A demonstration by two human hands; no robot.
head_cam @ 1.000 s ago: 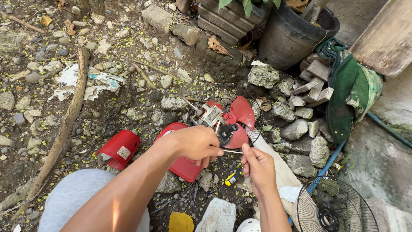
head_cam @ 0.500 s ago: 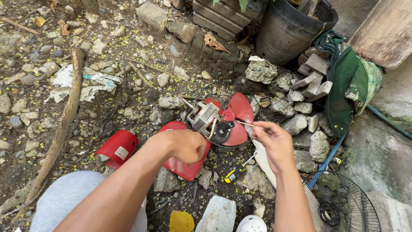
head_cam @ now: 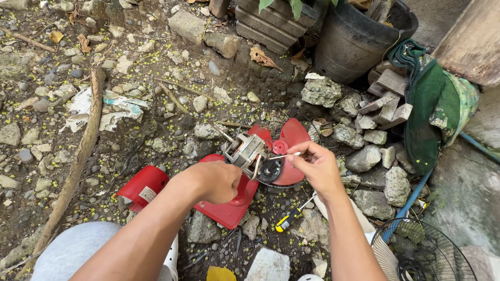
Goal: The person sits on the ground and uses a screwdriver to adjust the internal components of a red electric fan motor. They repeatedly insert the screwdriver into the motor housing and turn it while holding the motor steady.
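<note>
Fan motor [head_cam: 249,151]: frame centre, on red housing [head_cam: 229,208], shaft toward upper left.
Left hand [head_cam: 219,181]: fist closed, gripping below motor.
Right hand [head_cam: 316,166]: fingers pinching thin white rod [head_cam: 284,156], lying left-right.

I have one view only, from the camera on my head, tilted steeply down at rubble-strewn ground just ahead. It sits close: my forearms enter from six o'clock and my hands, left hand [head_cam: 216,181] and right hand [head_cam: 316,167], meet near centre frame. A black pot [head_cam: 354,39] lies toward one o'clock, a wire fan guard [head_cam: 424,255] at five o'clock.
</note>
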